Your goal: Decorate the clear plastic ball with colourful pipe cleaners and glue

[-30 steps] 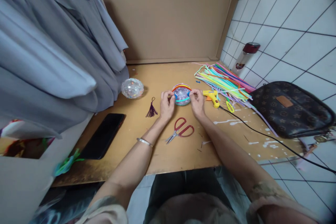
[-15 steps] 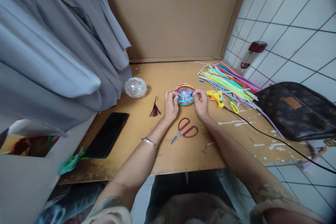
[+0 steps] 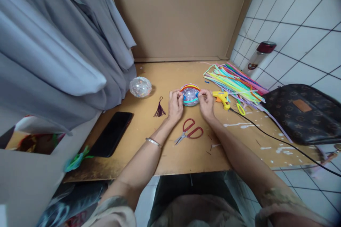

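A clear ball [image 3: 190, 95] with red, yellow and light-blue bands around it sits on the table between my hands. My left hand [image 3: 176, 105] is closed at its left side, fingertips pinched beside a small blue piece. On the opposite side my right hand [image 3: 206, 104] pinches the ball next to another blue piece. Just below lie red-handled scissors [image 3: 189, 132], blades apart. A dark purple tassel [image 3: 160, 108] rests left of my left hand. To the right of my right hand is a yellow glue gun [image 3: 222, 98] with a black cord.
Another clear ball [image 3: 140, 87] stands at the back left, near a grey curtain [image 3: 80, 42]. A black phone [image 3: 111, 134] lies at left. Colourful pipe cleaners [image 3: 234, 81], a brown patterned bag [image 3: 301, 113] and a red-capped bottle [image 3: 261, 56] occupy the right.
The whole view has shifted slightly, so things appear a little further right. Both hands keep their hold at the sides of the banded ball.
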A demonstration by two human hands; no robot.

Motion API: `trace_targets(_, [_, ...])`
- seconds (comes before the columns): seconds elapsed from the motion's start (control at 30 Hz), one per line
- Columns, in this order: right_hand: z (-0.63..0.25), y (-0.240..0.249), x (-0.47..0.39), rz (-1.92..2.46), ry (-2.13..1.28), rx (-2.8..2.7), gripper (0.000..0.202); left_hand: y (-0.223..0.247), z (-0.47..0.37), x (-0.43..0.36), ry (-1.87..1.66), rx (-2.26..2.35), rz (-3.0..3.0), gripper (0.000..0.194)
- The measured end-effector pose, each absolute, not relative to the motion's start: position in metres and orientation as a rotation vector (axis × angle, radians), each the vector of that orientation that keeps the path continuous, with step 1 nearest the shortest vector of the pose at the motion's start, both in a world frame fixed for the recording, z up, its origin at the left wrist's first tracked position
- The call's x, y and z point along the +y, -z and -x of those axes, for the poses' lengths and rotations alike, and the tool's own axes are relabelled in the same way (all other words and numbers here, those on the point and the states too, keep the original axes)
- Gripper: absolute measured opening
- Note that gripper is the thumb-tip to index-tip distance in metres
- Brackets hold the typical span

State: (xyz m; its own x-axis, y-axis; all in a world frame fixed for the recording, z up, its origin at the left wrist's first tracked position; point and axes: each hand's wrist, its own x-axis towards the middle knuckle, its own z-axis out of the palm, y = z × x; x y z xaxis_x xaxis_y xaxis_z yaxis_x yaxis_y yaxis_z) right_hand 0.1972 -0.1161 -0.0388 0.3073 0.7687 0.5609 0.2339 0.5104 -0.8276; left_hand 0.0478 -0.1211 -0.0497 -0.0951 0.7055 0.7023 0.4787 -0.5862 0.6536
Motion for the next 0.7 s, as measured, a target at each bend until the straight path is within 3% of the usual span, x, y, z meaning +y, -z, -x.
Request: trace_targets(0.7, [-0.2022,0.0421,-0.1154,1.033,-0.403,-1.258,0.011,0.0472,-0.0454,-0.1232,-1.868,1.180,-2.041,0.022])
